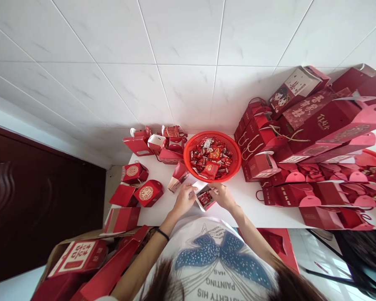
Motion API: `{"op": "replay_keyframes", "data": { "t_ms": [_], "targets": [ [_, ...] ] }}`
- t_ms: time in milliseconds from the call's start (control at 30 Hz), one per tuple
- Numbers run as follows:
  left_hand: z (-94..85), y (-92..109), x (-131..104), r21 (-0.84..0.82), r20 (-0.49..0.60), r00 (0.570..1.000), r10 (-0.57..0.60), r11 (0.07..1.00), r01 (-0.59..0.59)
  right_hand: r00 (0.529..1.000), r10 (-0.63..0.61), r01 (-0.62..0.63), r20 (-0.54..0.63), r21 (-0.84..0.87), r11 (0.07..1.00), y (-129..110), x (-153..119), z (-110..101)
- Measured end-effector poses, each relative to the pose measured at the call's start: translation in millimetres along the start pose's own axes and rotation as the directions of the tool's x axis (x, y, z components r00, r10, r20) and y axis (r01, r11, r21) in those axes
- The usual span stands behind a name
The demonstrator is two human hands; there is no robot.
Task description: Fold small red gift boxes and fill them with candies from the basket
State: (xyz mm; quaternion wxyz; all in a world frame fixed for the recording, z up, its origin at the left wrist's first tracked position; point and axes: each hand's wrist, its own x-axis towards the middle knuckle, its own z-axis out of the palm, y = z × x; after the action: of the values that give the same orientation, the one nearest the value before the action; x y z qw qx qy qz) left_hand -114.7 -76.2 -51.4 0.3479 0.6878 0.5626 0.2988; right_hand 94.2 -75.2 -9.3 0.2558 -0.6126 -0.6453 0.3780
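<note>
Close in front of my body, a small gift box (206, 199) stands open on the white table, with red-wrapped candies inside. My left hand (185, 198) pinches the white flap on the box's left side. At the right side, my right hand (223, 195) has its fingers closed on the box's upper edge. Just beyond the box is a red plastic basket (239, 156) full of wrapped candies (211, 156). A pink and white box (178, 177) lies tilted left of the basket.
Several red gift boxes (148, 193) stand on the table's left. Stacked red gift bags (253, 138) and boxes crowd the right, against the tiled wall (188, 37). A carton of red boxes (78, 259) sits at lower left. Another red basket (374, 155) is at far right.
</note>
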Motion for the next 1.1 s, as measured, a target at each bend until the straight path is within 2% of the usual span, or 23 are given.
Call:
{"op": "replay_keyframes", "data": {
  "t_ms": [200,367,467,633,767,867,1000,1100],
  "targets": [
    [-7.3,12,2,-0.012,0.084,0.996,-0.017,1.000,0.018,0.984,0.151,-0.159,-0.093,-0.080,0.984,21,-16,-17],
    [-16.6,29,-5,0.005,0.285,0.958,-0.030,1.000,0.030,0.943,0.324,-0.322,-0.071,0.049,0.946,37,-37,-10],
    [-18.7,31,-10,0.007,0.323,0.946,-0.025,1.000,0.024,0.921,0.384,-0.373,-0.072,0.134,0.918,43,-46,-3],
    [-18.0,24,-11,-0.042,0.221,0.975,-0.012,0.999,0.022,0.938,0.346,-0.332,-0.007,0.265,0.905,43,-56,3],
    [-19.2,20,-9,-0.092,0.291,0.956,-0.031,0.994,0.061,0.955,0.294,-0.293,0.033,0.254,0.922,41,-58,9],
    [-20.0,20,-13,-0.093,0.342,0.940,-0.001,0.995,0.035,0.961,0.276,-0.268,-0.027,0.164,0.949,43,-56,16],
    [-18.5,23,-21,-0.068,0.356,0.933,0.059,0.997,-0.037,0.964,0.244,-0.244,-0.108,0.019,0.970,49,-51,27],
    [-19.0,24,-27,-0.052,0.408,0.904,0.126,0.992,-0.114,0.961,0.242,-0.242,-0.134,0.015,0.970,51,-50,34]
  ]
}}
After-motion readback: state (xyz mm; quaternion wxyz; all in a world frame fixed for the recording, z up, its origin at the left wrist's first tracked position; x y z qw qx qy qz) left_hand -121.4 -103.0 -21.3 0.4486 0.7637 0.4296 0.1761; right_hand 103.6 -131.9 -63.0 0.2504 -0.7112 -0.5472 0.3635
